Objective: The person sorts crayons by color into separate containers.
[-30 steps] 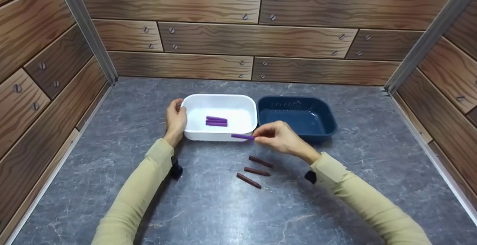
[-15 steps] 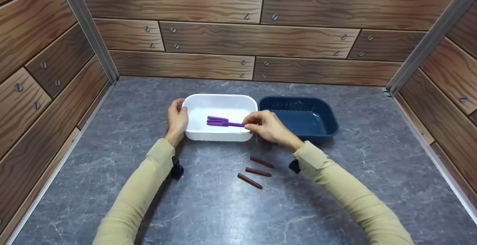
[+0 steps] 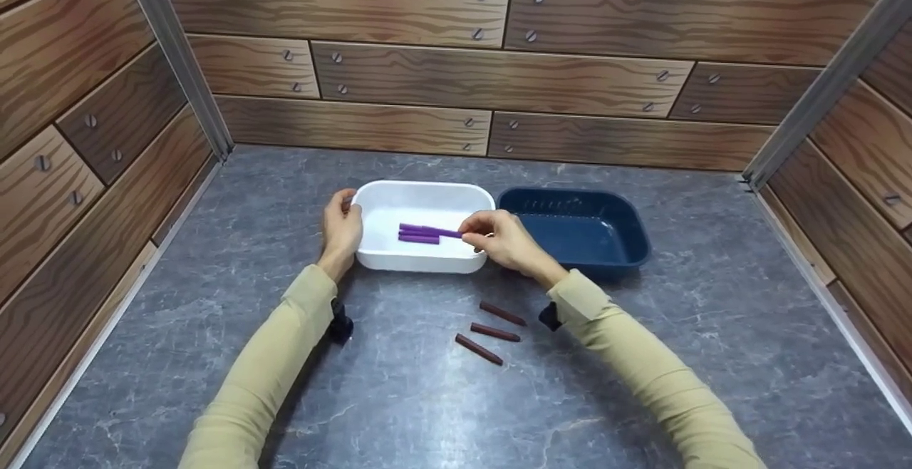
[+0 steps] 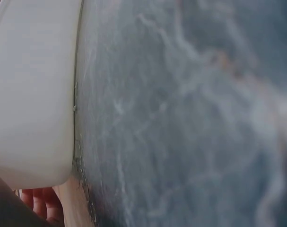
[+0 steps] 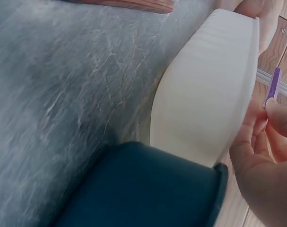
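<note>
Against the left end of a white plastic tub [image 3: 420,262] rests my left hand [image 3: 341,230], gripping its wall near the rim. Curled fingertips [image 4: 41,203] show past the tub's corner in the left wrist view. Between thumb and fingers, my right hand [image 3: 506,241] pinches one end of a purple crayon [image 3: 445,232], inside the tub's outline near its right side. The crayon's far end overlaps several other purple crayons [image 3: 419,239] lying side by side on the tub floor. In the right wrist view the held crayon [image 5: 274,86] rises above the white rim.
A dark blue tub [image 3: 581,237] stands directly right of the white one. Three brown crayons [image 3: 495,332] lie on the grey marbled table [image 3: 399,398] in front of the tubs. Wood-patterned walls [image 3: 427,77] enclose the back and sides.
My right hand has carried the purple crayon leftward and away from me, from the white tub's front edge to inside it, lining it up beside the others. My left hand stays on the tub.
</note>
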A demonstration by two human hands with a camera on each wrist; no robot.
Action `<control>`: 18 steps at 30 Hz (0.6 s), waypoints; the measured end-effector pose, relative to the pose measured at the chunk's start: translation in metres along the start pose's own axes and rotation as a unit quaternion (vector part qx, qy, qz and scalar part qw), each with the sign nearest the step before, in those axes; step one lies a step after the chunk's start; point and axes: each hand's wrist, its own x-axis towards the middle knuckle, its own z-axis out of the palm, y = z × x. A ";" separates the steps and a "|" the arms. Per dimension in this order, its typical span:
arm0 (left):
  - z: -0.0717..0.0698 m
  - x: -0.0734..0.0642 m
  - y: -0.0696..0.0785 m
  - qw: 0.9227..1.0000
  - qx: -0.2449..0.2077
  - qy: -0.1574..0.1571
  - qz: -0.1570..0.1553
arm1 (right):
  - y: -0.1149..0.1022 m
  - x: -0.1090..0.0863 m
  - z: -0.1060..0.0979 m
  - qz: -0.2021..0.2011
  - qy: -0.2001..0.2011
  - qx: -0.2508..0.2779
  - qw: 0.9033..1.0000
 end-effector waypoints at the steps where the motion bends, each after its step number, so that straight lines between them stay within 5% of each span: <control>1: 0.001 0.000 -0.001 1.000 0.001 -0.001 0.000 | 0.001 0.001 0.002 -0.001 0.006 0.006 1.000; 18: 0.000 0.001 0.002 1.000 0.006 -0.006 -0.013 | 0.004 0.040 0.022 0.033 0.020 0.039 0.999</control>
